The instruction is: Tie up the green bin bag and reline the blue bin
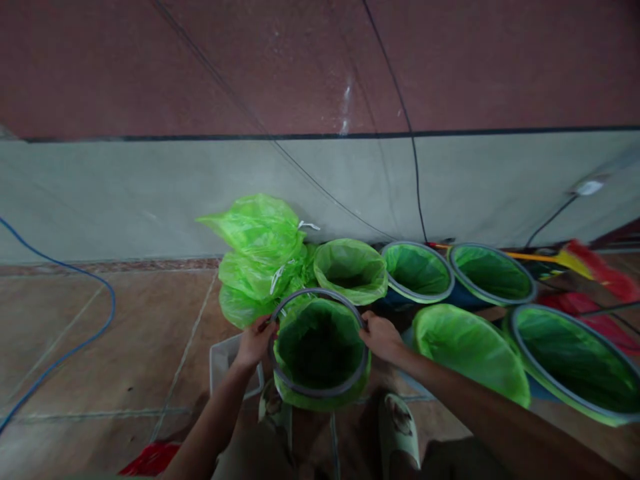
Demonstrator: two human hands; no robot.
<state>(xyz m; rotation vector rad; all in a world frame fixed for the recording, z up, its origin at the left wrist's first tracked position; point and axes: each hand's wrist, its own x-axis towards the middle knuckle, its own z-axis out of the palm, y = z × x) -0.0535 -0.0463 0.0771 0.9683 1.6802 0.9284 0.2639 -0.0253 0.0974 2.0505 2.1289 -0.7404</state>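
Observation:
Both my hands grip a grey rim ring point(318, 392) at the mouth of a bin lined with a green plastic bag point(320, 353). My left hand point(257, 341) is closed on the ring's left side, and my right hand point(383, 335) is closed on its right side. Below the ring, the green liner hangs over the outside of the bin. The bin's bottom is lost in shadow. Just behind stands another green-lined bin point(350, 293) without a ring, and to its left are filled green bags point(260, 247) with white ties.
Several lined bins stand to the right, including a ringed bin point(419, 272) and a ringless bin point(467, 353). A white plastic basket point(220, 370) lies by my left forearm. A red broom point(600, 267) is at far right. A blue hose point(111, 307) crosses the floor.

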